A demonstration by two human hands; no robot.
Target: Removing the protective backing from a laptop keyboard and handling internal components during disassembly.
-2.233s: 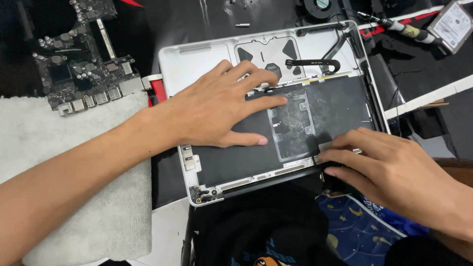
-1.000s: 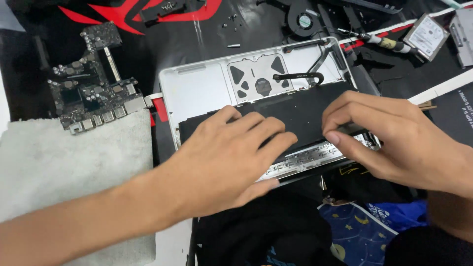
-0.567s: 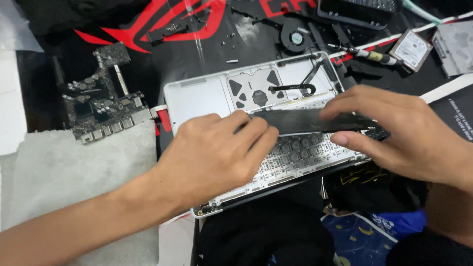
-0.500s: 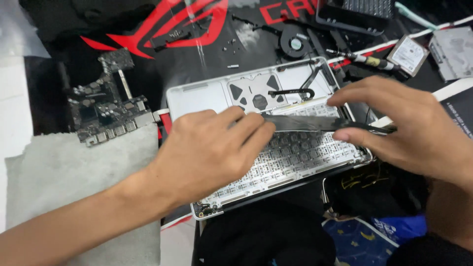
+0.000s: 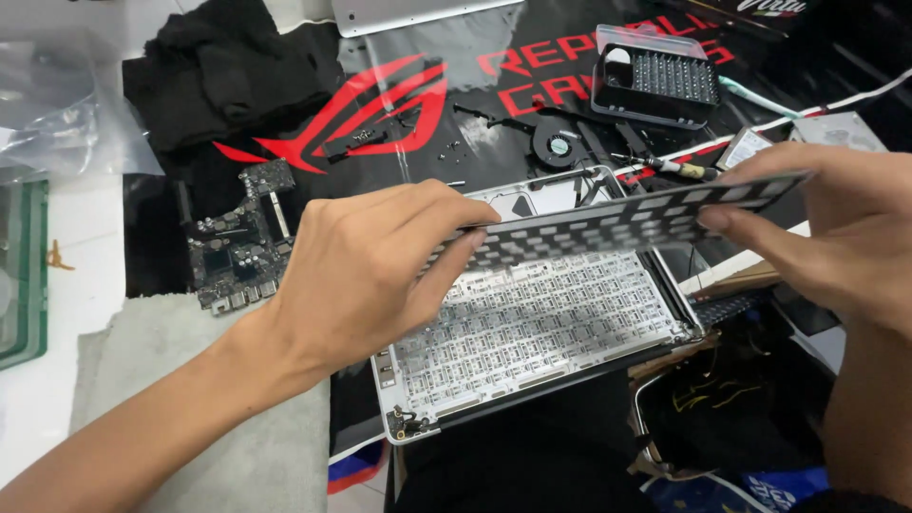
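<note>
- Open laptop case (image 5: 532, 332) lies near, centre frame, its silver keyboard grid bared.
- Left hand (image 5: 366, 271) at 9 o'clock and right hand (image 5: 836, 233) at 3 o'clock each pinch an end of a thin dark sheet (image 5: 608, 226), seemingly to keep it flat.
- The sheet hovers above the case, patterned with pale rectangles.
- Circuit board (image 5: 237, 249) lies at 10 o'clock, fan (image 5: 554, 147) at 12.

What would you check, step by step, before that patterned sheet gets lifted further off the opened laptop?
1. Left hand grips the sheet at its left end: ok.
2. Right hand pinches the sheet's right end: ok.
3. Sheet clear of the keyboard back: near edge ok; far edge cannot tell.
4. Sheet free of creases or tears: cannot tell.
5. Laptop shell lies flat on the mat: ok.
6. Loose screws lie apart from the shell: ok.
</note>
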